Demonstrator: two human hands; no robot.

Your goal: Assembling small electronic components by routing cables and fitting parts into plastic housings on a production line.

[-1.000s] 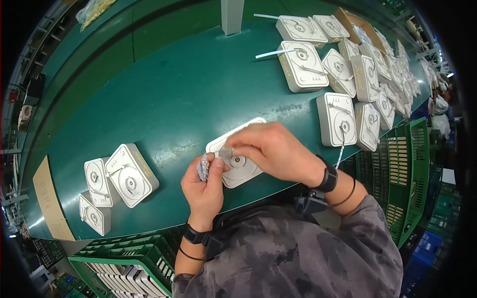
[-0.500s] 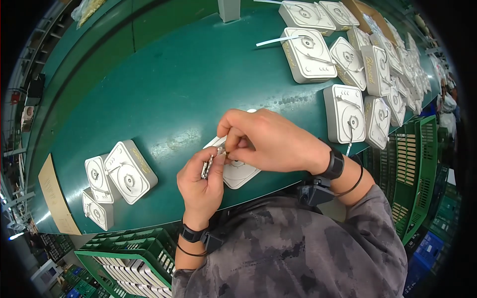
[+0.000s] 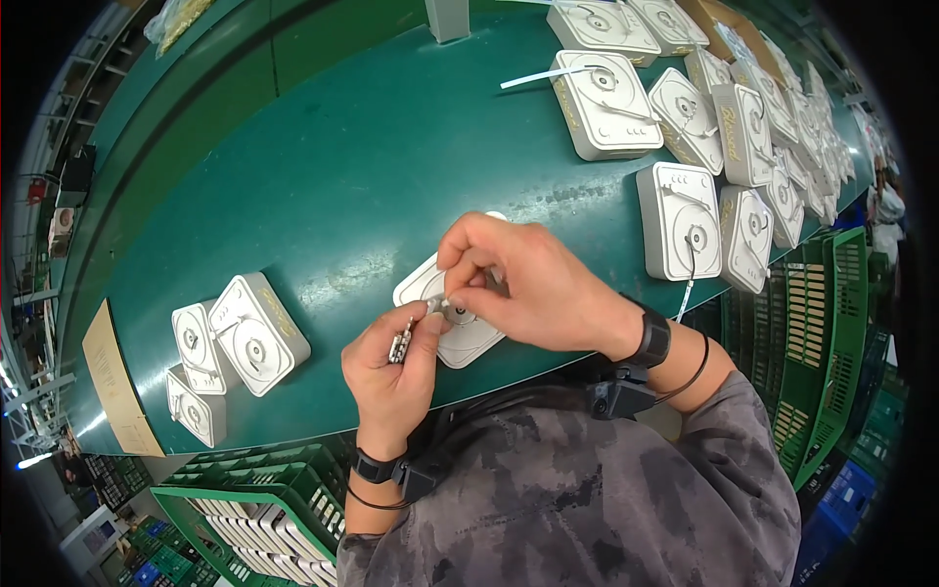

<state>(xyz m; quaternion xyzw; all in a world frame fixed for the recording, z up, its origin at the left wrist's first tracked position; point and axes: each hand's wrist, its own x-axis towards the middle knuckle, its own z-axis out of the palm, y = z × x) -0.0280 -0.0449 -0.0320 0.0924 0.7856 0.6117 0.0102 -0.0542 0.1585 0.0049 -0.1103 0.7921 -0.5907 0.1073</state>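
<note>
My left hand [image 3: 386,372] is closed in a pinch on a small silvery part with a row of shiny segments [image 3: 400,344]; its exact kind is unclear. A tiny whitish piece [image 3: 436,305] shows at the tips of the left thumb and index finger. My right hand [image 3: 543,284] meets it there, thumb and index finger pinched together; whatever they grip is too small to make out. Below both hands a white box shaped like a record player [image 3: 469,344] lies on the green table [image 3: 342,215], partly hidden by them.
Similar white boxes [image 3: 256,338] stand at the left beside a flat cardboard piece [image 3: 119,377]. Several more boxes [image 3: 680,220] crowd the right, some with white strips. Green crates [image 3: 822,352] stand beyond the right edge, and another filled crate [image 3: 259,528] sits below the near edge.
My fingertips have drawn slightly apart, the right hand shifting a little right and the left a little left. More of the white box and of the whitish piece shows between them.
</note>
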